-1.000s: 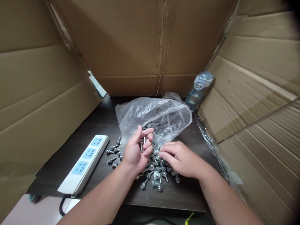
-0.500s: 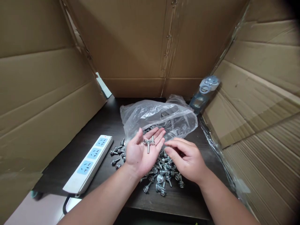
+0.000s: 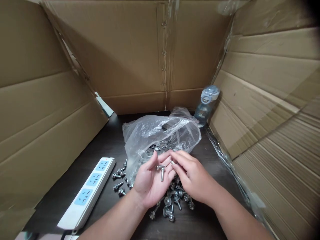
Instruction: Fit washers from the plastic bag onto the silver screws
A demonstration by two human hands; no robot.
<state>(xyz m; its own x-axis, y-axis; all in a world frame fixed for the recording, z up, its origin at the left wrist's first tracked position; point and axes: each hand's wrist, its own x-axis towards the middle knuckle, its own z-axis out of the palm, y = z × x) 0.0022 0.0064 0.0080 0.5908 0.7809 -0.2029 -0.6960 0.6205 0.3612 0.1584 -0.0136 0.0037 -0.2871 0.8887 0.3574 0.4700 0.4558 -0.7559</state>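
On my feed a power strip (image 3: 86, 188) lies left of the hands, a water bottle (image 3: 203, 113) stands far right, and cardboard panels (image 3: 125, 53) wall in the dark tabletop (image 3: 195, 228). My hands hide part of the loose washer-headed bolts (image 3: 170, 215). Beyond them, a clear plastic bag (image 3: 147, 128) gapes over washers and hardware (image 3: 157, 146). My left hand (image 3: 151, 185) is palm up, uncurled, cradling bolts (image 3: 162, 174); my right hand (image 3: 192, 175) pinches a small metal piece (image 3: 172, 162), partly hidden.

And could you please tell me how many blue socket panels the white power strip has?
3, in a row on the power strip: the far panel, the middle panel and the near panel. None seem hidden.
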